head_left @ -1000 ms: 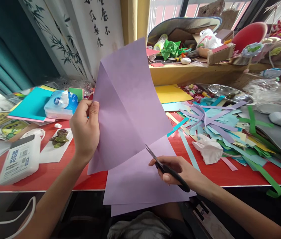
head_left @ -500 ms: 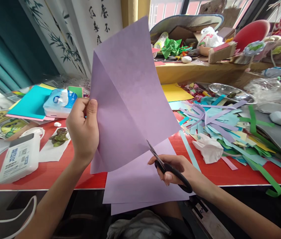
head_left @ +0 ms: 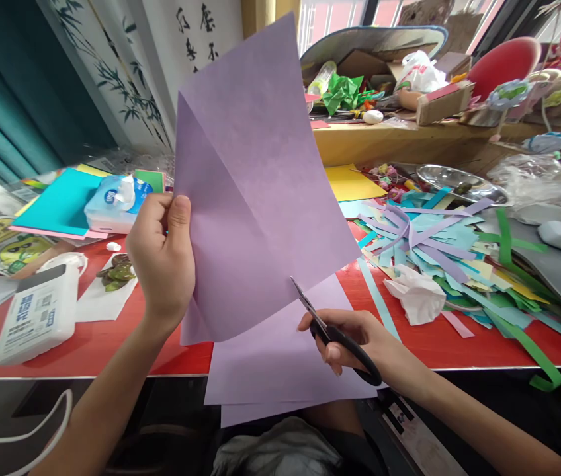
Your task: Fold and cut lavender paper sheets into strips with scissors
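My left hand [head_left: 161, 261] pinches the left edge of a folded lilac paper sheet [head_left: 255, 178] and holds it upright above the red table [head_left: 112, 344]. My right hand [head_left: 360, 340] grips black-handled scissors [head_left: 333, 334], whose blades point up and left and touch the sheet's lower right edge. More lilac sheets [head_left: 280, 363] lie flat under both hands and hang over the table's front edge.
A heap of coloured paper strips [head_left: 439, 244] and a crumpled white paper [head_left: 417, 294] lie to the right. A metal bowl [head_left: 459, 182] and yellow sheet [head_left: 352, 182] sit behind. On the left are a white wipes box [head_left: 35, 314], a tissue pack [head_left: 112, 205] and teal card [head_left: 57, 205].
My left hand has raised the folded lilac sheet and shifted it slightly left. The scissors stayed at its lower right edge.
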Available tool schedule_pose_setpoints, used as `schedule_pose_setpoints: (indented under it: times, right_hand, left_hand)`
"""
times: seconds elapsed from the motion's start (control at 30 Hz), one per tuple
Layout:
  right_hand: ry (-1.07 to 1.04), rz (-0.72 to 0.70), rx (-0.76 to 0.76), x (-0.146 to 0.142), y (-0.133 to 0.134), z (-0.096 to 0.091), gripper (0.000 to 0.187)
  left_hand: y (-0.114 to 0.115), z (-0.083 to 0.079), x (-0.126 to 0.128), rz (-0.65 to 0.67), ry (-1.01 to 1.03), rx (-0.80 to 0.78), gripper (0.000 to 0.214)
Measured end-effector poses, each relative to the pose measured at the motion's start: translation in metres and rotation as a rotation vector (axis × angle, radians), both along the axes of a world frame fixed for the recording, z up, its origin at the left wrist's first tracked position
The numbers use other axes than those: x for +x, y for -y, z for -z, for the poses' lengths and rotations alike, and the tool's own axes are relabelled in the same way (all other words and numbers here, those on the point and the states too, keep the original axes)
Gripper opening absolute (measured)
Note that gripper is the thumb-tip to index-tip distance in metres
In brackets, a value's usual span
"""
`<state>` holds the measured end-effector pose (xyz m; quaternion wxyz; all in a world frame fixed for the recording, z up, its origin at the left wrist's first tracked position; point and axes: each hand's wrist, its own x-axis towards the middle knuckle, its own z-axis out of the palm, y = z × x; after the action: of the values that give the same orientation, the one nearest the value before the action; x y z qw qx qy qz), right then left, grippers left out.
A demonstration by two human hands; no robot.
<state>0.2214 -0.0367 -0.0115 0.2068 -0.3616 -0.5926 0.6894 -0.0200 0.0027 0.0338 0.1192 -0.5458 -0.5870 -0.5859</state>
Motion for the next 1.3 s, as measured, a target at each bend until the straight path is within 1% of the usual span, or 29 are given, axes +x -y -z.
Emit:
schedule_pose_setpoints:
  times: [0.13,0.27,0.53,0.77,0.97,1.1,1.3]
  right_hand:
    - [-0.007,0.018,-0.012,-0.002,0.002,0.003,0.035]
    - [-0.006,0.041,-0.020,-0.003,0.003,0.005,0.032]
    - [-0.042,0.065,-0.009,-0.005,0.005,0.001,0.038]
    - [-0.038,0.091,-0.013,-0.006,0.006,0.001,0.032]
    - [-0.071,0.094,-0.008,-0.008,0.007,-0.002,0.040]
    - [-0.062,0.094,0.022,-0.010,0.007,-0.001,0.036]
    - [-0.052,0.110,0.008,-0.009,0.008,0.001,0.037]
  left_hand:
    - [0.000,0.000,0.000,-0.004,0.008,0.011,0.023]
    - [0.000,0.000,-0.001,-0.007,0.003,0.012,0.022]
    - [0.005,0.000,0.004,0.008,0.015,-0.008,0.022]
    - [0.007,-0.002,0.006,0.008,0.016,0.002,0.021]
    - [0.010,-0.001,0.009,0.023,0.016,-0.006,0.020]
    - [0.012,-0.001,0.011,0.019,0.021,-0.005,0.021]
    - [0.012,0.000,0.010,0.014,0.020,-0.013,0.019]
